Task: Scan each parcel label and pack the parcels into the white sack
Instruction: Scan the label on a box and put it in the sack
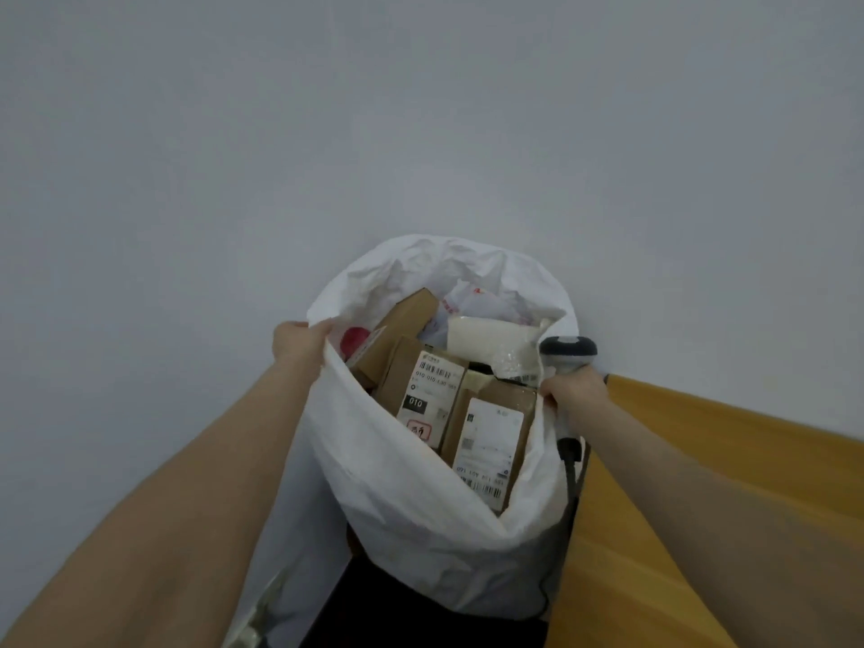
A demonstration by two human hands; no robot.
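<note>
Between the two bare forearms stands the white sack (411, 516), a tall bag of crinkled woven plastic, its mouth pulled wide into a rough oval. At the left rim the left hand (299, 343) grips the fabric, fingers curled over the edge and folded into the cloth. At the right rim the right hand (572, 390) is closed round the handle of a scanner (568, 350), a grey pistol-shaped tool with a rounded head that points upward; the same fingers lie against the sack's edge, though whether they also pinch it I cannot tell. A dark cable (571, 470) hangs from the handle down the outside of the sack.

Inside, the parcels sit packed close to the top. Two brown cardboard boxes stand on end side by side, touching: the left box (423, 390) bears a white label with a barcode and a black "010" patch, the right box (491, 441) a longer white label with a barcode at its lower end. Behind them a third cardboard box (402, 320) leans at an angle. Beside it lie a flat cream padded pouch (491, 341) with bubble wrap at one edge, crumpled white plastic bags (472, 297) and something round and red (353, 339), mostly hidden.

A smooth yellow tabletop (701, 460) runs along the right, just beside the sack. Plain grey floor (421, 109) fills the background.
</note>
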